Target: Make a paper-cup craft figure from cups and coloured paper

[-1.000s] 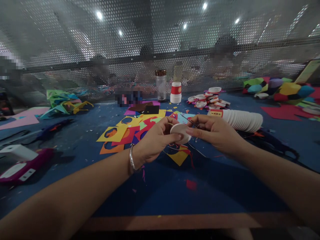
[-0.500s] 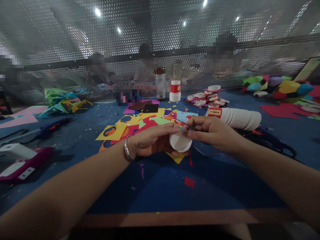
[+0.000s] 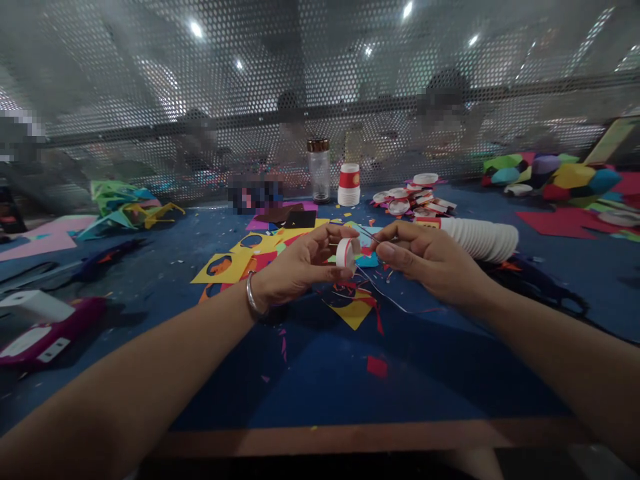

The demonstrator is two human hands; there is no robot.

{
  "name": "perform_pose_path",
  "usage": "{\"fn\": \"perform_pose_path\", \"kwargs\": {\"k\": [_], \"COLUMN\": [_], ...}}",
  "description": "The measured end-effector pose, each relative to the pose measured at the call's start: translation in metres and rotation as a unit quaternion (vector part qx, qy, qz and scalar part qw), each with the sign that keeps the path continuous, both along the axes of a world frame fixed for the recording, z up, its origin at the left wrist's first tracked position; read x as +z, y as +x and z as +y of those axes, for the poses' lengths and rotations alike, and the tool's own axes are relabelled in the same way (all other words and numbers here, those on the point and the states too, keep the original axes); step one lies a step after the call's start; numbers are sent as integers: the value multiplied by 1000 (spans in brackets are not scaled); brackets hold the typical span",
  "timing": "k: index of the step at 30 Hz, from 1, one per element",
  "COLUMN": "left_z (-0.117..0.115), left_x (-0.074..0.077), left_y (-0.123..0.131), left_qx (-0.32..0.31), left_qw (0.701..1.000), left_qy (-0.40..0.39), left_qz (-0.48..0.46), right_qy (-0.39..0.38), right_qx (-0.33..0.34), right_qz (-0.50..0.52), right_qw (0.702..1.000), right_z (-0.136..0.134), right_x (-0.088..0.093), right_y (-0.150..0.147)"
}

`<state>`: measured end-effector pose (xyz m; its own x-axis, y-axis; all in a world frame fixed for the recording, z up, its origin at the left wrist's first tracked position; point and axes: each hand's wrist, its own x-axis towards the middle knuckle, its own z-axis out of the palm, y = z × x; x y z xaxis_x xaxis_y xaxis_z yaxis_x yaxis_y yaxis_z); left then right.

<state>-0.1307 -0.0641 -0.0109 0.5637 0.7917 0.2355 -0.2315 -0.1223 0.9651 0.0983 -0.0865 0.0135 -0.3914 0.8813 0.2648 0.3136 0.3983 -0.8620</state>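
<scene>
My left hand (image 3: 300, 267) pinches a small white paper cup bottom with a red rim (image 3: 345, 253), turned edge-on, just above the blue table (image 3: 320, 380). A silver bangle sits on that wrist. My right hand (image 3: 425, 260) is closed close beside the cup piece, its fingers pinched on a thin thread or wire (image 3: 380, 293) that trails down toward the table. Under both hands lie coloured paper sheets with round holes (image 3: 230, 265) and red and yellow scraps (image 3: 356, 308).
A lying stack of white paper cups (image 3: 483, 239) is right of my right hand. Farther back stand a clear jar (image 3: 320, 170), an upright red-and-white cup stack (image 3: 349, 185) and a pile of cut cup pieces (image 3: 415, 200). A purple-and-white tool (image 3: 40, 327) lies left. A perforated screen stands behind.
My left hand turned the cup piece from flat-face-on to edge-on and lifted it slightly. My right hand stayed close by, and the thread now hangs lower toward the table.
</scene>
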Motion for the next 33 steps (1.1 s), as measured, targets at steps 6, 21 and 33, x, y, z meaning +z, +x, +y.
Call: {"fn": "perform_pose_path", "kwargs": {"k": [6, 21, 33], "left_z": [3, 3, 1], "left_x": [-5, -10, -9], "left_y": [3, 7, 7], "left_qx": [85, 154, 147], "left_qw": [990, 970, 967], "left_qy": [110, 188, 203], "left_qz": [14, 28, 32], "right_qy": [21, 33, 54], "right_qx": [-12, 18, 17], "right_qz": [-47, -101, -108], "right_qw": [999, 994, 993], "right_z": [0, -2, -2], "right_x": [-5, -2, -2], "right_y": [1, -3, -4]}}
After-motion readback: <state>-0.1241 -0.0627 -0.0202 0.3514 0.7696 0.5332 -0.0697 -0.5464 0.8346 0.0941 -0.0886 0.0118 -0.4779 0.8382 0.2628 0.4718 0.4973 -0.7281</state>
